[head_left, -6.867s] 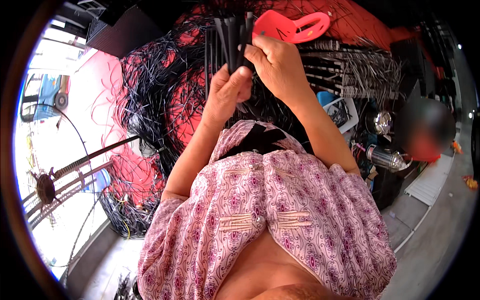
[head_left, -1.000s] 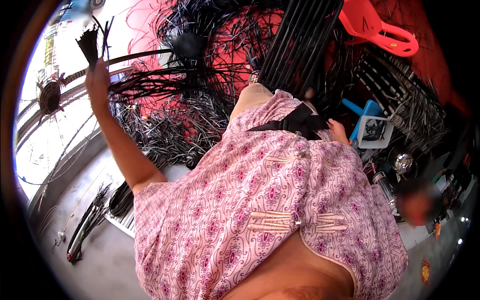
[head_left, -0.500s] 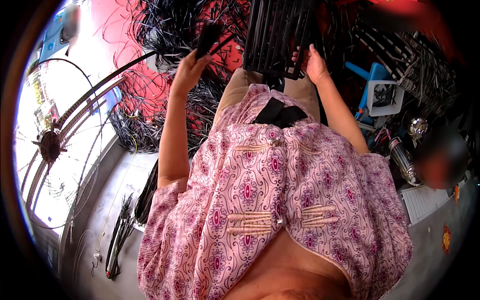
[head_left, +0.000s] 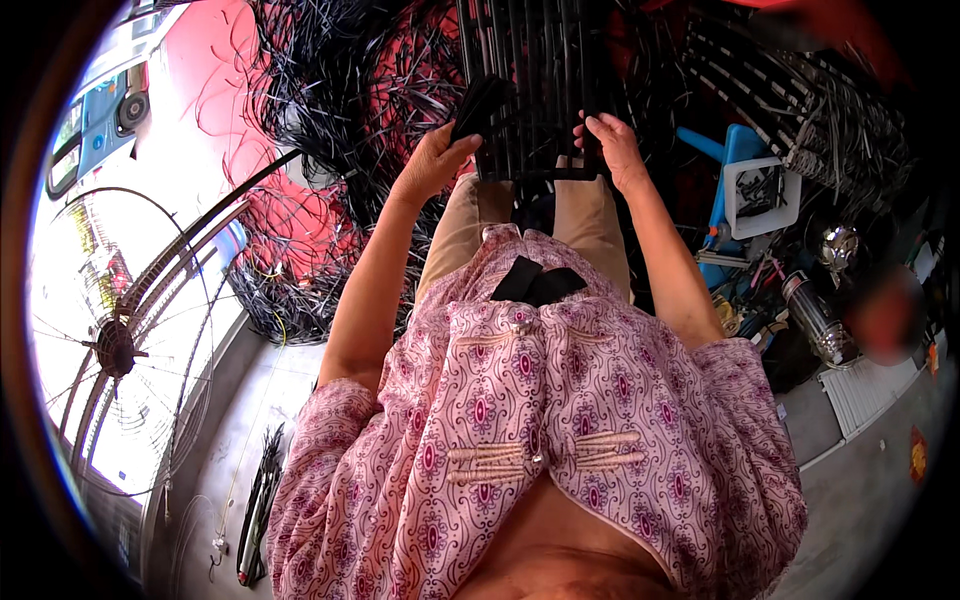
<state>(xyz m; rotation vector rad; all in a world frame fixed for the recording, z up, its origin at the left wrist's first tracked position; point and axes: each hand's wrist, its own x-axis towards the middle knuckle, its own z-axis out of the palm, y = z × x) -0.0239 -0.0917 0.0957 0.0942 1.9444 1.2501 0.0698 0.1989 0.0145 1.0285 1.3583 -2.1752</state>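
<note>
A dark rack of long parallel black bars stands against my knees, its lower edge across my thighs. My left hand is closed around a bundle of flat black strips, which lies in front of the rack's left part. Beside the rack's right edge is my right hand, its fingers loosely bent and apart. I make out nothing in that hand; thin dark strips there would be hard to see against the rack.
Tangled black strips cover red ground at left. A large wire-spoked wheel stands far left. At right are a blue stool, a white tub of black scraps, a metal flask and a striped bundle.
My left hand has brought the black strip bundle right, to the rack's front. My right hand has shifted slightly left and down beside the rack's edge. The view has shifted a little.
</note>
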